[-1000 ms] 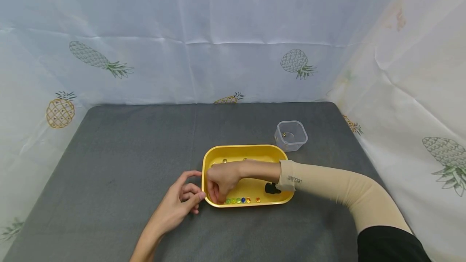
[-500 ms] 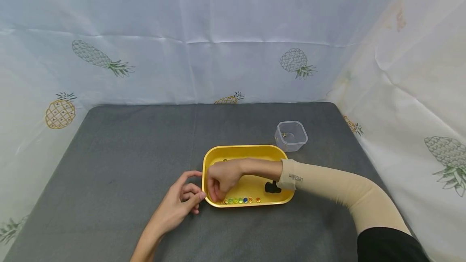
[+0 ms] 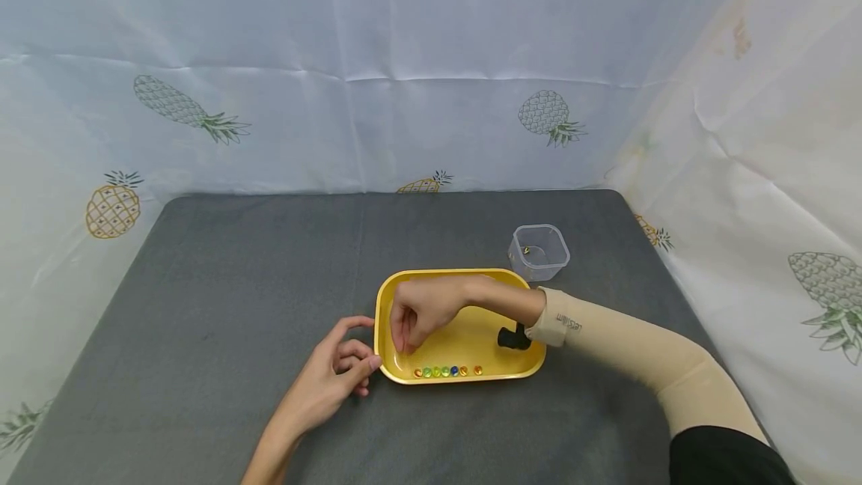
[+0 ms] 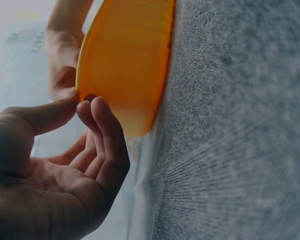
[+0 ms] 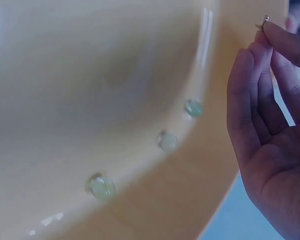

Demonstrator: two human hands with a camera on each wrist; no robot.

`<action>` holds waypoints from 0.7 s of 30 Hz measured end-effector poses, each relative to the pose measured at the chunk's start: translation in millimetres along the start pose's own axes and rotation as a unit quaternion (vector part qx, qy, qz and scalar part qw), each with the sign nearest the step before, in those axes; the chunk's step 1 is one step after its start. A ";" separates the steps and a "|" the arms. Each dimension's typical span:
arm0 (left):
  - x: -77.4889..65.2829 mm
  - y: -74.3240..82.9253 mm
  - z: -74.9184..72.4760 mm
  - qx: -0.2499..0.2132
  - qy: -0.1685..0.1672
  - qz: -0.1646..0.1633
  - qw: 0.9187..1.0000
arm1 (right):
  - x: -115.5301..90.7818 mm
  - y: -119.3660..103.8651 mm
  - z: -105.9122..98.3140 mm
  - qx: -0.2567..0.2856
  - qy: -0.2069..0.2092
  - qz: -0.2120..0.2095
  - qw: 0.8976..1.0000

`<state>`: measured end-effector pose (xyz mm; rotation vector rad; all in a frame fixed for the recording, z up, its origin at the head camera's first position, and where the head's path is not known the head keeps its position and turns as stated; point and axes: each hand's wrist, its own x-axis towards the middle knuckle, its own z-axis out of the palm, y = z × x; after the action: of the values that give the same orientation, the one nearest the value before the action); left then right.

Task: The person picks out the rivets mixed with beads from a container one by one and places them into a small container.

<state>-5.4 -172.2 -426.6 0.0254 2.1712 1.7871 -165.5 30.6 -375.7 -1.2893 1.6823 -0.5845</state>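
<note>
My right hand is over the left part of a yellow tray. In the right wrist view its thumb and index finger pinch a small shiny metal piece, too small to tell its kind. My left hand holds the tray's left end, thumb on the rim and curled fingers by the outer wall. Along the tray's near side lie several glass marbles in green, yellow-green and orange, with one blue marble among them. The right wrist view shows pale green marbles inside the tray.
Behind the tray's right back corner stands a clear plastic container with a small gold-coloured piece inside. A black wrist-camera mount hangs below my right wrist. A grey cloth covers the table, and pineapple-print curtains surround it.
My right hand has lifted and moved back from the tray's near left corner, uncovering an orange marble at the row's left end. My left hand keeps its place on the tray.
</note>
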 end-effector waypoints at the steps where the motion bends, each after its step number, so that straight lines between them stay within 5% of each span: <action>1: 0.2 0.2 -0.3 -0.001 0.000 0.000 1.000 | -2.2 -0.7 -1.9 -0.001 0.007 -0.002 1.000; 21: 1.3 4.5 -1.1 -0.003 0.004 -0.019 1.000 | -54.9 -10.0 -32.0 0.011 0.114 -0.017 0.993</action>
<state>-7.7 -172.0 -422.4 -0.0255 2.1584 1.7751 -186.0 73.2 -332.1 -1.2748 1.8360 -0.7927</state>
